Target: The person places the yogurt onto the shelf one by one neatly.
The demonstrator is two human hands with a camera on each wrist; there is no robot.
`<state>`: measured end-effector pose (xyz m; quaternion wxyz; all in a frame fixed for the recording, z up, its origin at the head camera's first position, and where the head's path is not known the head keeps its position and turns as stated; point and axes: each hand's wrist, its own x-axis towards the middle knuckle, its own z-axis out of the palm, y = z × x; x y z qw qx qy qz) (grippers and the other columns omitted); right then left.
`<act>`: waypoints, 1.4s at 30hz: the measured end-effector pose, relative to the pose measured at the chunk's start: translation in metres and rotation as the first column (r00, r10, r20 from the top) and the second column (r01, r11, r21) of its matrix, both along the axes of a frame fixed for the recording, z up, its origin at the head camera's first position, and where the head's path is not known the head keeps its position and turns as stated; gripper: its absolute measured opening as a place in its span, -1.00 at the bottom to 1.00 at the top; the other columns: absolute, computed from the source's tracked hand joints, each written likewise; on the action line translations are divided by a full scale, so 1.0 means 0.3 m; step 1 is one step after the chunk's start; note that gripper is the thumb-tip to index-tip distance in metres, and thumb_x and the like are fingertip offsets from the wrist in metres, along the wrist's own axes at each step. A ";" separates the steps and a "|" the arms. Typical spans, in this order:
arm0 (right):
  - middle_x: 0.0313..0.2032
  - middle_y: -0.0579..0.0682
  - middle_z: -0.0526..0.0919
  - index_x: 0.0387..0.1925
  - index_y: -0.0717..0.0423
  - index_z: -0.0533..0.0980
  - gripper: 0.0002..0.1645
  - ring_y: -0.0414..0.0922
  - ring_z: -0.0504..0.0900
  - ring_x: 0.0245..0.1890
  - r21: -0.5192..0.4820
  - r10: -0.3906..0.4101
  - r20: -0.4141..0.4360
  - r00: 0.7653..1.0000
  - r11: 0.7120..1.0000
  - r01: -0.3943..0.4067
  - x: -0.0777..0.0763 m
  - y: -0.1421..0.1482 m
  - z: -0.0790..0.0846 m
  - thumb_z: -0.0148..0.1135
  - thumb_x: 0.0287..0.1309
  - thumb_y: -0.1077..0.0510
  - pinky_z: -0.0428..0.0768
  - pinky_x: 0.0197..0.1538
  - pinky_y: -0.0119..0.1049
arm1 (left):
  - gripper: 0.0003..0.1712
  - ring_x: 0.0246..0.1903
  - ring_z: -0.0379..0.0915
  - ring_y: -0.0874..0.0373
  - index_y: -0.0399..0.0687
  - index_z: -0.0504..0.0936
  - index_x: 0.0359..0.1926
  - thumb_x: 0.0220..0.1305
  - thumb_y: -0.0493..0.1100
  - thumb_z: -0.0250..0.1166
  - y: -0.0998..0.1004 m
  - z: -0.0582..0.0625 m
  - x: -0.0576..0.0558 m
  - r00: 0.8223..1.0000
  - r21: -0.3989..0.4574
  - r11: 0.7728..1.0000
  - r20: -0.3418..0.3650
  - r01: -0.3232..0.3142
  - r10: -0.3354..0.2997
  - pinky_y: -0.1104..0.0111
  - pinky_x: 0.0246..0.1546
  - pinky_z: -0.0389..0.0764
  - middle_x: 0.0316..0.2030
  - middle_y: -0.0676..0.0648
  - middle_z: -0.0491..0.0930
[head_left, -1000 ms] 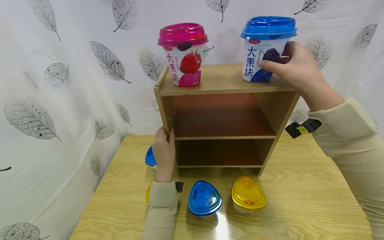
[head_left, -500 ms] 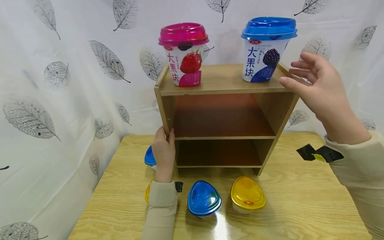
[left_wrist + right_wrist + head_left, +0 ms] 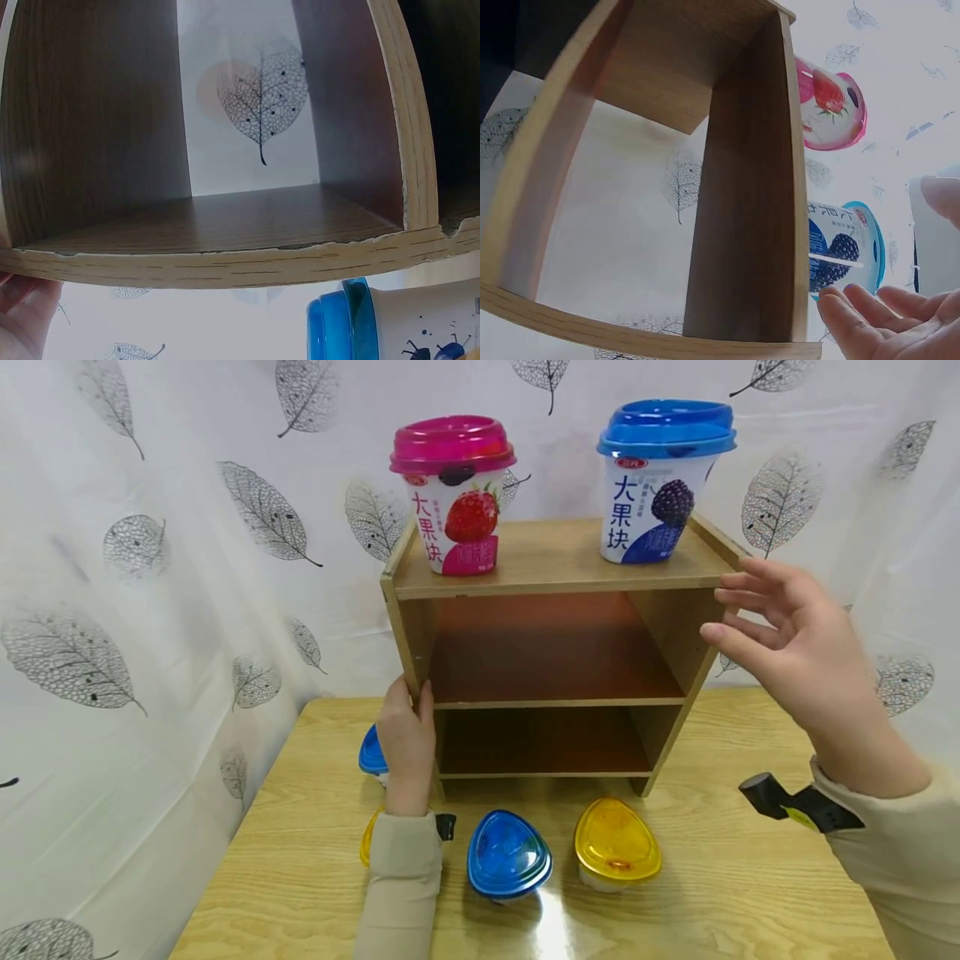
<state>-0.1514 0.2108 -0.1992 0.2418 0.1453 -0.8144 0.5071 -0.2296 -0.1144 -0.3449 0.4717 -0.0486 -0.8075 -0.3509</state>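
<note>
A small wooden shelf [image 3: 555,581] stands on the table, and my left hand [image 3: 405,735] grips the edge of its left side panel. On its top board sit two upright yogurt cups: a pink-lidded strawberry one [image 3: 457,493] at the left and a blue-lidded blackberry one [image 3: 660,485] at the right. My right hand [image 3: 802,652] hovers beside the shelf's upper right corner, fingers loosely bent, holding nothing. In the right wrist view its fingers [image 3: 847,319] overlap the base of the blackberry cup [image 3: 844,247].
On the wooden table [image 3: 720,877] before the shelf stand a blue-lidded cup [image 3: 508,853] and a yellow-lidded cup [image 3: 617,843]. Another blue-lidded cup [image 3: 371,752] and a yellow-lidded one [image 3: 367,839] are partly hidden by the left arm. A leaf-patterned curtain [image 3: 187,635] hangs behind.
My right hand has let go of the blue-lidded blackberry cup, moved off to the right and then downward. The cup stays on the top board. My left hand keeps its grip.
</note>
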 end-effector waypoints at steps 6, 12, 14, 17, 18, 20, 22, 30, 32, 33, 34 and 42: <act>0.00 -0.07 0.38 0.19 0.19 0.19 -0.28 -0.31 0.39 -0.03 0.084 0.003 -0.015 1.000 0.996 -0.002 0.017 -0.010 -0.073 0.21 -0.04 0.42 0.37 -0.13 -0.65 | -0.71 -0.36 0.52 -0.12 -0.42 0.50 -0.21 0.21 -0.20 0.14 0.001 -0.001 0.001 1.000 0.003 1.000 0.009 -0.002 0.001 0.14 -0.38 0.52 -0.32 -0.30 0.56; -0.06 -0.18 0.41 0.16 0.30 0.21 -0.29 -0.38 0.38 -0.07 0.130 0.023 -0.040 0.999 0.991 -0.018 0.024 -0.027 -0.161 0.24 -0.09 0.43 0.35 -0.12 -0.67 | -0.72 -0.36 0.52 -0.13 -0.42 0.50 -0.21 0.21 -0.21 0.14 0.000 0.000 0.000 1.000 0.002 1.000 -0.001 0.000 0.000 0.13 -0.38 0.52 -0.32 -0.30 0.56; -0.06 -0.11 0.41 0.15 0.31 0.21 -0.29 -0.41 0.37 -0.08 0.153 0.021 -0.025 0.999 0.988 -0.017 0.027 -0.031 -0.193 0.25 -0.09 0.42 0.34 -0.12 -0.67 | -0.72 -0.36 0.52 -0.13 -0.42 0.50 -0.21 0.21 -0.21 0.14 0.001 0.001 0.000 1.000 0.000 1.000 -0.002 0.000 0.000 0.13 -0.37 0.52 -0.32 -0.30 0.56; -0.03 0.06 0.42 0.15 0.30 0.22 -0.28 -0.47 0.35 -0.10 0.185 0.008 0.006 1.000 0.983 -0.009 0.038 -0.040 -0.233 0.28 -0.09 0.36 0.32 -0.12 -0.69 | -0.72 -0.36 0.52 -0.13 -0.43 0.50 -0.22 0.21 -0.21 0.14 0.000 0.001 0.001 1.000 -0.005 1.000 -0.004 -0.004 0.004 0.13 -0.38 0.52 -0.33 -0.30 0.56; -0.03 0.12 0.42 0.15 0.30 0.22 -0.27 -0.47 0.35 -0.09 0.185 0.008 0.012 1.000 0.983 -0.010 0.040 -0.042 -0.246 0.29 -0.10 0.37 0.32 -0.11 -0.69 | -0.72 -0.37 0.52 -0.13 -0.43 0.50 -0.22 0.21 -0.21 0.14 0.000 0.001 0.000 1.000 -0.006 1.000 -0.003 -0.006 0.006 0.14 -0.39 0.52 -0.33 -0.30 0.56; -0.02 0.19 0.42 0.15 0.30 0.22 -0.27 -0.51 0.33 -0.10 0.200 0.003 0.021 1.000 0.980 -0.007 0.044 -0.045 -0.266 0.30 -0.10 0.34 0.31 -0.12 -0.71 | -0.72 -0.37 0.52 -0.12 -0.43 0.50 -0.22 0.21 -0.21 0.14 0.001 -0.001 -0.001 1.000 -0.006 1.000 -0.002 -0.008 0.008 0.14 -0.39 0.52 -0.33 -0.30 0.56; -0.03 0.22 0.43 0.13 0.31 0.23 -0.27 -0.52 0.33 -0.10 0.202 0.004 0.018 1.000 0.979 -0.007 0.047 -0.046 -0.286 0.31 -0.12 0.35 0.31 -0.13 -0.71 | -0.71 -0.37 0.52 -0.12 -0.42 0.50 -0.22 0.21 -0.20 0.14 0.001 -0.002 -0.003 1.000 -0.004 1.000 0.001 -0.008 0.008 0.14 -0.39 0.53 -0.33 -0.30 0.56; -0.05 0.22 0.46 0.10 0.35 0.26 -0.29 -0.54 0.33 -0.11 0.198 0.002 0.020 1.000 0.980 -0.006 0.061 -0.050 -0.365 0.32 -0.15 0.38 0.30 -0.13 -0.72 | -0.71 -0.34 0.52 -0.12 -0.42 0.50 -0.21 0.22 -0.20 0.12 0.001 -0.007 -0.007 1.000 0.006 1.000 0.014 -0.001 0.001 0.14 -0.37 0.53 -0.31 -0.30 0.56; -0.05 0.22 0.46 0.09 0.35 0.27 -0.30 -0.53 0.33 -0.11 0.201 -0.001 0.026 1.000 0.980 -0.004 0.066 -0.051 -0.385 0.32 -0.16 0.37 0.30 -0.13 -0.72 | -0.72 -0.35 0.52 -0.12 -0.42 0.50 -0.21 0.22 -0.20 0.12 0.002 -0.008 -0.007 1.000 0.007 1.000 0.011 0.002 -0.002 0.14 -0.38 0.52 -0.32 -0.30 0.56; -0.05 0.22 0.47 0.10 0.34 0.27 -0.29 -0.54 0.33 -0.11 0.205 -0.004 0.031 0.999 0.979 -0.002 0.068 -0.050 -0.396 0.33 -0.15 0.36 0.29 -0.13 -0.73 | -0.72 -0.36 0.52 -0.12 -0.42 0.50 -0.22 0.22 -0.20 0.12 0.002 -0.008 -0.007 1.000 0.006 1.000 0.009 0.001 -0.001 0.14 -0.38 0.52 -0.32 -0.30 0.56; -0.05 0.22 0.47 0.10 0.33 0.27 -0.29 -0.54 0.33 -0.12 0.209 -0.009 0.037 0.999 0.978 0.001 0.071 -0.050 -0.406 0.33 -0.15 0.35 0.29 -0.13 -0.73 | -0.72 -0.36 0.52 -0.12 -0.42 0.49 -0.22 0.22 -0.21 0.12 0.002 -0.008 -0.007 1.000 0.005 1.000 0.007 0.001 -0.001 0.13 -0.38 0.52 -0.33 -0.30 0.56; -0.06 0.20 0.48 0.09 0.32 0.28 -0.32 -0.26 0.41 -0.08 0.238 -0.017 0.084 0.996 0.971 -0.004 0.084 -0.053 -0.483 0.33 -0.12 0.30 0.30 -0.13 -0.71 | -0.71 -0.37 0.51 -0.11 -0.42 0.49 -0.22 0.23 -0.19 0.12 0.003 -0.003 -0.006 1.000 0.006 1.000 0.013 0.001 -0.001 0.14 -0.39 0.51 -0.34 -0.29 0.55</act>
